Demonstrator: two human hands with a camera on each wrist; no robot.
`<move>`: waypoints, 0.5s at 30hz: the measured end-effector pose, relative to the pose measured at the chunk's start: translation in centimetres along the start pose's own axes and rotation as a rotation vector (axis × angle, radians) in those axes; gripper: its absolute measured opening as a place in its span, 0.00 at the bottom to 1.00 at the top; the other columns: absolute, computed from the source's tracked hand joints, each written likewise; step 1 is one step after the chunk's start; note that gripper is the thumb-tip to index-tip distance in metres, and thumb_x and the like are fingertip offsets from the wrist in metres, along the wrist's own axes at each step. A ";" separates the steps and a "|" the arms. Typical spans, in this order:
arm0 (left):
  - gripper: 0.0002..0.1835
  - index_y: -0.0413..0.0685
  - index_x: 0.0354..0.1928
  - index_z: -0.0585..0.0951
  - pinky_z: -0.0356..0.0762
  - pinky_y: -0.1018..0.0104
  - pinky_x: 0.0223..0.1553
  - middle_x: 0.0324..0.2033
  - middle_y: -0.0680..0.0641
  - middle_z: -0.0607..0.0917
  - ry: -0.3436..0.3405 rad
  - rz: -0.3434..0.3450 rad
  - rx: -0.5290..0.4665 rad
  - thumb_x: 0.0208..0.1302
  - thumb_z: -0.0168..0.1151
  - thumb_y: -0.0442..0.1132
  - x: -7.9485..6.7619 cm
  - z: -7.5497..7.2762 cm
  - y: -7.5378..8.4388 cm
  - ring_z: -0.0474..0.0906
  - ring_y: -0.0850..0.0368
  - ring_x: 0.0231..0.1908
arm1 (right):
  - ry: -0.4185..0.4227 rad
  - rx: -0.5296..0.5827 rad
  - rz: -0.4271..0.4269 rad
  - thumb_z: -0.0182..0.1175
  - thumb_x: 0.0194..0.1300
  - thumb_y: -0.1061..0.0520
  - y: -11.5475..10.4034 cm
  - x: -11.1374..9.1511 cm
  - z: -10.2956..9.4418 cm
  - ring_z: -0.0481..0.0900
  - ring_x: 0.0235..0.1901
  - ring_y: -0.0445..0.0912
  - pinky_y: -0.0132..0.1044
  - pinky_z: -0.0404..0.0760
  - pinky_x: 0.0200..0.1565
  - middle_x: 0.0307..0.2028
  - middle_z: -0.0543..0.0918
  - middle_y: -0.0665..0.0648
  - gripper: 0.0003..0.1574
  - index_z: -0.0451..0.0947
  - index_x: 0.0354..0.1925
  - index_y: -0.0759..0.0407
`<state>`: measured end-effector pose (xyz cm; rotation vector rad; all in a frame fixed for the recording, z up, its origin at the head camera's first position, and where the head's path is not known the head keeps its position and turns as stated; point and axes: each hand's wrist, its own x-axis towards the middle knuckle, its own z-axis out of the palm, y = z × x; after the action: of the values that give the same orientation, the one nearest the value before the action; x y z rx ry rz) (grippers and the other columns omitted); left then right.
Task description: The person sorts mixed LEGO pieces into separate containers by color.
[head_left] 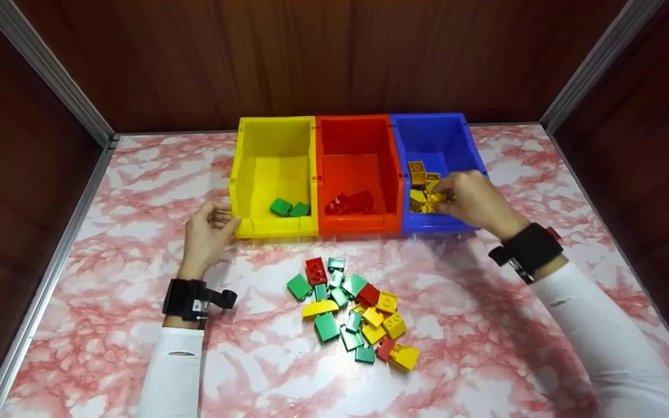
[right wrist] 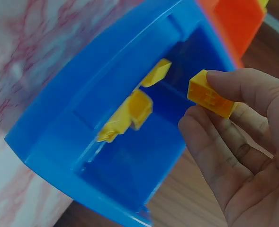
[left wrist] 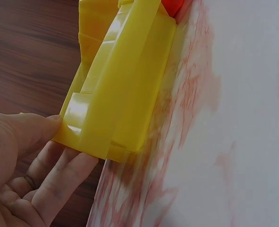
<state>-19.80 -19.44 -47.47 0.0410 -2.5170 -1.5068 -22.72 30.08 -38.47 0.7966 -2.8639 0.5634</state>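
In right hand [head_left: 477, 200], yellow brick [right wrist: 209, 97] aslant

No text, brand, number or sign can be read in any view. In the right wrist view, between 2 and 3 o'clock, the yellow block [right wrist: 209, 96] shows marks too blurred to make out; in the head view, toward 8 o'clock, the pale patch [head_left: 199, 305] on the black wristband [head_left: 179, 298] is too small to read

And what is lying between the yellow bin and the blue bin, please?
The red bin, with red bricks in it, stands between the yellow bin and the blue bin; the head view shows this.
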 end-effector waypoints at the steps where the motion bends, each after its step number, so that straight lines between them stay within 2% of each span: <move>1: 0.12 0.38 0.52 0.84 0.76 0.82 0.42 0.42 0.36 0.88 0.001 0.000 0.001 0.71 0.69 0.35 0.0 0.0 0.0 0.79 0.63 0.38 | -0.009 0.000 0.012 0.76 0.58 0.65 0.2 0.3 0.2 0.90 0.35 0.56 0.54 0.90 0.40 0.37 0.92 0.66 0.11 0.90 0.42 0.68; 7: 0.13 0.37 0.53 0.84 0.76 0.82 0.43 0.42 0.35 0.88 -0.002 0.010 -0.007 0.71 0.69 0.35 0.1 0.0 -0.2 0.79 0.63 0.38 | -0.055 -0.027 0.062 0.77 0.59 0.63 1.2 1.3 1.5 0.91 0.43 0.61 0.58 0.89 0.47 0.40 0.93 0.66 0.13 0.91 0.43 0.67; 12: 0.13 0.37 0.53 0.83 0.76 0.82 0.43 0.42 0.37 0.88 -0.007 0.010 0.001 0.71 0.69 0.35 0.0 -0.1 -0.2 0.79 0.64 0.38 | -0.056 -0.083 0.034 0.77 0.59 0.62 1.7 1.2 2.5 0.88 0.45 0.62 0.58 0.86 0.51 0.40 0.93 0.64 0.10 0.92 0.41 0.65; 15: 0.14 0.37 0.53 0.83 0.77 0.81 0.43 0.42 0.37 0.88 -0.012 0.005 -0.003 0.70 0.69 0.35 0.0 -0.2 -0.2 0.79 0.62 0.38 | -0.046 -0.087 0.021 0.76 0.62 0.60 1.6 1.0 2.6 0.86 0.46 0.61 0.59 0.85 0.52 0.41 0.92 0.66 0.13 0.91 0.43 0.66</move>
<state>-19.83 -19.67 -47.56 0.0251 -2.5222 -1.5130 -24.43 29.90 -41.19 0.7763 -2.9185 0.4251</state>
